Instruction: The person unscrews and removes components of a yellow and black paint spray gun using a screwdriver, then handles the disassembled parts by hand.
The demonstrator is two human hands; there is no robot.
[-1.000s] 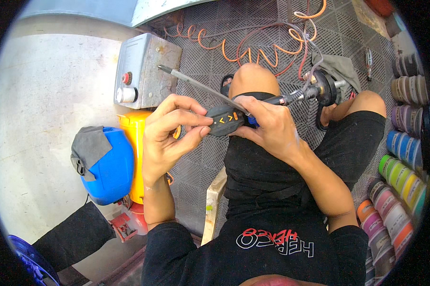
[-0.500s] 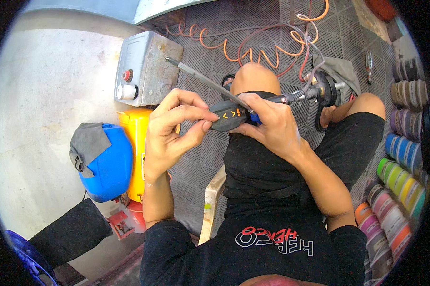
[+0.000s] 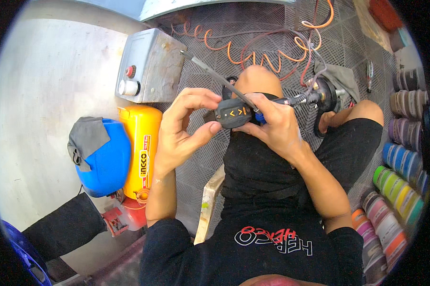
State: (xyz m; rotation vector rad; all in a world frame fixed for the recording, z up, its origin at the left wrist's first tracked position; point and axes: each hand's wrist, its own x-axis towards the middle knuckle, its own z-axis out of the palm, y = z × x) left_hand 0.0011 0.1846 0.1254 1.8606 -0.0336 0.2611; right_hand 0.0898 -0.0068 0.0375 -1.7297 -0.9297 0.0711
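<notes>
A black handle [image 3: 232, 113] with orange arrow marks lies across my lap, part of a long tool whose black round head [image 3: 325, 92] is at the upper right. My right hand [image 3: 277, 119] grips this handle and also holds a screwdriver [image 3: 215, 75], its long grey shaft pointing to the upper left. Some blue shows beneath the right thumb, perhaps the screwdriver's grip. The left end of the handle sits between the thumb and fingers of my left hand [image 3: 181, 128]. Whether a small part is between those fingertips I cannot make out.
A grey metal box [image 3: 153, 66] with knobs stands at the upper left. Below it are a yellow tank [image 3: 141, 148] and a blue container [image 3: 105, 157] draped with a grey cloth [image 3: 89, 138]. Orange coiled hose [image 3: 229, 50] crosses the patterned floor. Colored rolls or tubs [image 3: 398, 190] line the right side.
My left thumb and forefinger have gone from pinching at the handle's tip to spanning its end. The handle has turned slightly and its end face now shows more. The screwdriver has shifted slightly right.
</notes>
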